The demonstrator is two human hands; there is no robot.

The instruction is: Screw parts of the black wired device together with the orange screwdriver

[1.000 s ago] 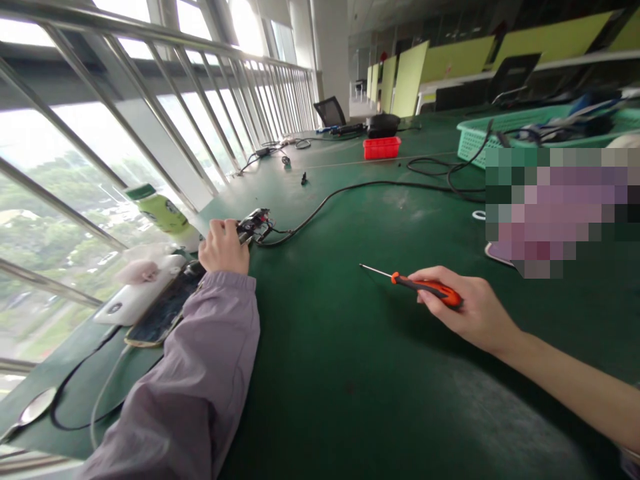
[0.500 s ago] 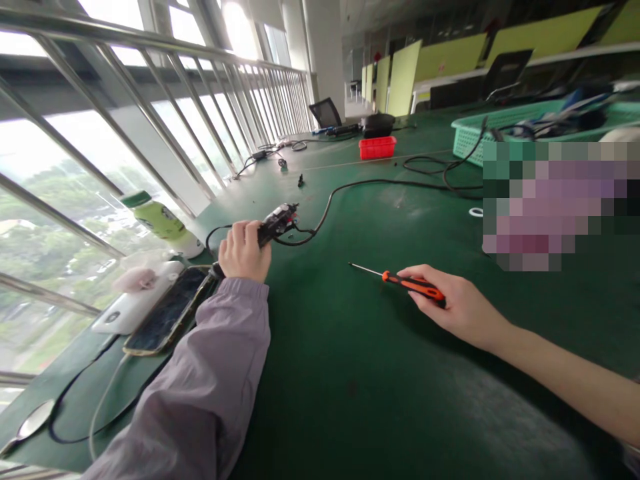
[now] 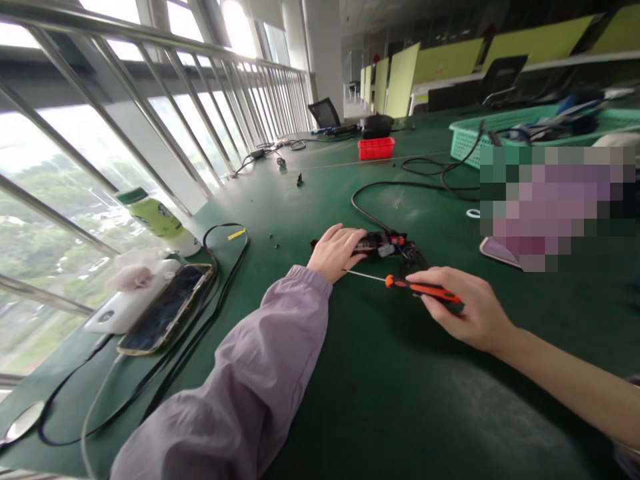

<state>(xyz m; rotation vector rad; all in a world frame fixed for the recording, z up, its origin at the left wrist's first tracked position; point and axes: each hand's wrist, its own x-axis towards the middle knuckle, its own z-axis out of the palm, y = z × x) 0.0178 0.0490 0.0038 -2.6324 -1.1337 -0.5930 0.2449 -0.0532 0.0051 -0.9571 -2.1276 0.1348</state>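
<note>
My left hand (image 3: 338, 253) lies over a black opened device (image 3: 373, 244), with its fingers wrapped on the left end. Bare wires and a red part show at the device's right end, and a black cable (image 3: 400, 183) runs from it. My right hand (image 3: 473, 308) grips an orange and black screwdriver (image 3: 434, 291) by its handle. The thin shaft points left, its tip close to my left wrist. Whether the tip touches anything I cannot tell. Two tiny dark pieces (image 3: 274, 241) lie on the table left of the device.
On the left are a dark phone (image 3: 165, 310), a white phone (image 3: 107, 312), a black strap (image 3: 220, 293) and a green-capped bottle (image 3: 160, 223) beside the railing. Farther off stand a red bin (image 3: 376, 149) and a green basket (image 3: 463, 143). A blurred-out patch covers the right side.
My left hand has carried the device rightward and set it down before the screwdriver, uncovering the strap and tiny pieces. My right hand has shifted slightly right.
</note>
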